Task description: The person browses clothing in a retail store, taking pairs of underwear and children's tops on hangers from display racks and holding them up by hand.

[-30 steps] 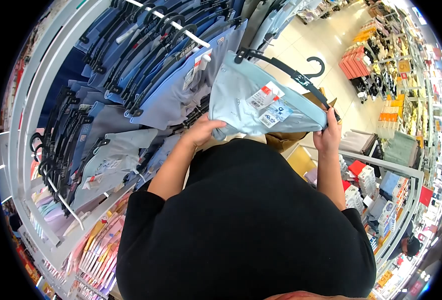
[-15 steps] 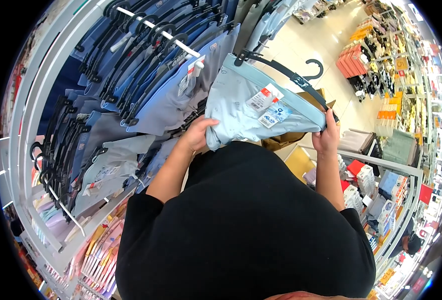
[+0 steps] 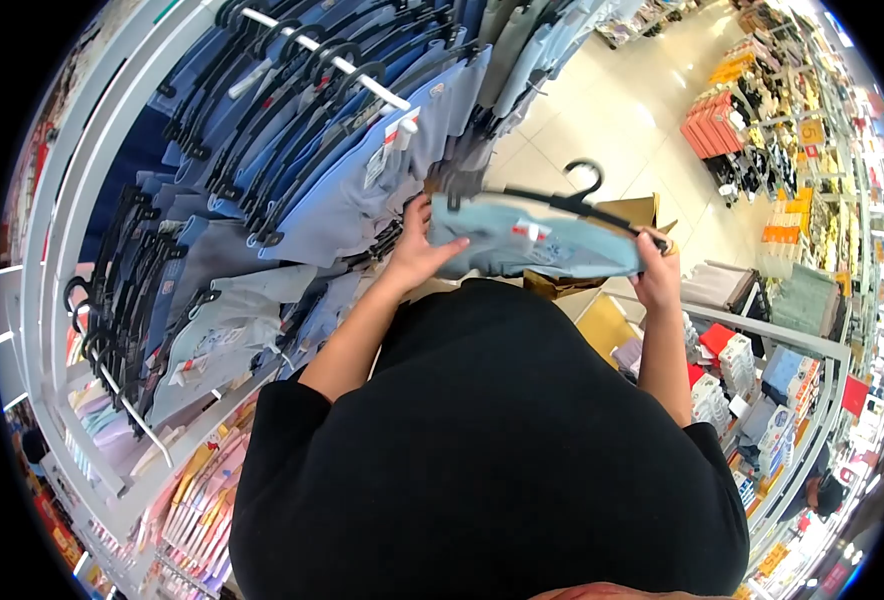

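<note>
A light blue garment (image 3: 502, 240), blurred by motion, hangs from a black hanger (image 3: 552, 200) with its hook pointing up. My right hand (image 3: 656, 268) grips the garment and hanger at the right end. At the left end my left hand (image 3: 426, 245) has its fingers apart, thumb on the front of the cloth and the other fingers by the edge. A red and white tag (image 3: 530, 232) shows at the garment's middle. Close to my left hand are blue garments (image 3: 337, 205) hanging on a white rod (image 3: 322, 55).
A lower rod (image 3: 127, 395) with more hangers stands at the left, above pink clothes (image 3: 202, 490). An open cardboard box (image 3: 637, 212) is behind my right hand. Boxed goods (image 3: 727, 350) fill a shelf at the right. A person (image 3: 820, 494) is at the far right.
The garment has tipped and looks flatter, its top edge lower and its front foreshortened. The hanger's hook has moved left and down. My left hand has shifted up and right, its fingers spreading.
</note>
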A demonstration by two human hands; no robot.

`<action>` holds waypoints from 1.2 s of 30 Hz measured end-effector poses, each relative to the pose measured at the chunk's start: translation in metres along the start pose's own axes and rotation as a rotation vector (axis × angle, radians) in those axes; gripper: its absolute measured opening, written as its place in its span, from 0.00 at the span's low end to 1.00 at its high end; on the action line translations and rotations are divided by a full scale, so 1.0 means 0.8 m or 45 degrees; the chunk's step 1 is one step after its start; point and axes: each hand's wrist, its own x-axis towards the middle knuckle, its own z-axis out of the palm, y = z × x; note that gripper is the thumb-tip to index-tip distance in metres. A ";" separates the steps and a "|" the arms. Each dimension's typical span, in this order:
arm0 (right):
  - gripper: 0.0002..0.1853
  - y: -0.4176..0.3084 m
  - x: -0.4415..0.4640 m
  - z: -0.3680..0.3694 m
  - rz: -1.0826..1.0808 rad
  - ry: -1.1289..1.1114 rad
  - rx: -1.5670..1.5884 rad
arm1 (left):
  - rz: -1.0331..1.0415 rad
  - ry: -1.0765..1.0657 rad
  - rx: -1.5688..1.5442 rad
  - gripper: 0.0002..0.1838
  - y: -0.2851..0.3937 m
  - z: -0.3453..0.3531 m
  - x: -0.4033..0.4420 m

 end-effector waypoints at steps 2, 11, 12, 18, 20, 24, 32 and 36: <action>0.13 -0.002 0.000 0.006 0.050 -0.114 -0.323 | 0.178 0.113 0.246 0.53 0.039 0.004 -0.021; 0.14 0.037 0.014 0.043 0.171 -0.402 -0.405 | 0.010 -0.374 0.615 0.13 0.034 0.004 -0.057; 0.17 0.039 0.017 0.047 0.109 -0.390 -0.359 | -0.031 -0.287 0.597 0.13 0.029 0.001 -0.060; 0.45 0.038 0.030 0.047 -0.050 -0.423 -0.292 | -0.039 0.203 0.726 0.13 -0.021 -0.039 -0.067; 0.44 0.039 0.030 0.048 -0.069 -0.406 -0.261 | -0.054 0.308 0.908 0.14 -0.036 -0.056 -0.073; 0.42 0.040 0.029 0.050 -0.107 -0.396 -0.231 | -0.207 0.431 1.002 0.16 -0.052 -0.072 -0.081; 0.40 0.040 0.031 0.046 -0.161 -0.426 -0.216 | -0.238 0.471 1.247 0.15 -0.081 -0.083 -0.064; 0.39 0.031 0.030 0.045 -0.224 -0.407 -0.124 | -0.194 0.460 1.358 0.15 -0.068 -0.080 -0.067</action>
